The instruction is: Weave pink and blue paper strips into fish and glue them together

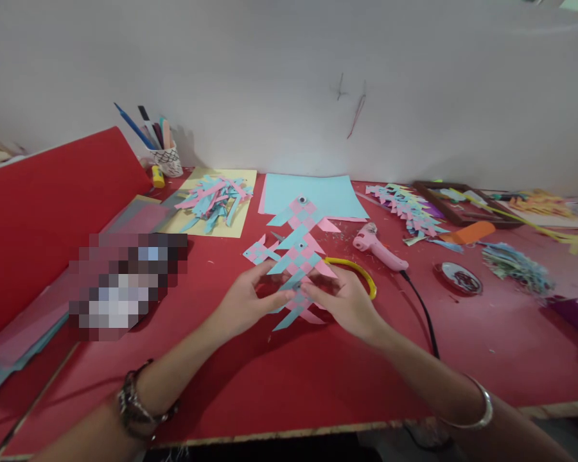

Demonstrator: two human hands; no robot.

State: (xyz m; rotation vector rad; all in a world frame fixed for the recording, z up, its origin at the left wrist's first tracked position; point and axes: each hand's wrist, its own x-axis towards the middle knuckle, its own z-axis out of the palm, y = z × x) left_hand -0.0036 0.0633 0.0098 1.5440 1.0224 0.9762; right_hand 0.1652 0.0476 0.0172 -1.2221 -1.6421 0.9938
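Observation:
Between my two hands is a chain of woven paper fish (302, 221) in pink and light blue, with small round eyes, held upright above the red table. My left hand (250, 292) pinches its lower left side, thumb in front. From the right, my right hand (349, 301) grips the same lower part, its thumb near the other one. Some fingers are hidden behind the paper. A single woven paper fish (259, 251) lies just beyond my left hand. Behind my right hand rests a yellow-handled tool (361, 273), partly covered, probably scissors.
A pink glue gun (378, 249) with a black cord lies to the right, near a small dish (458, 279). Paper strips (216, 199) are heaped on yellow paper at the back left. Light blue sheets (313, 189) lie behind the fish. A pen cup (167, 160) stands by the wall.

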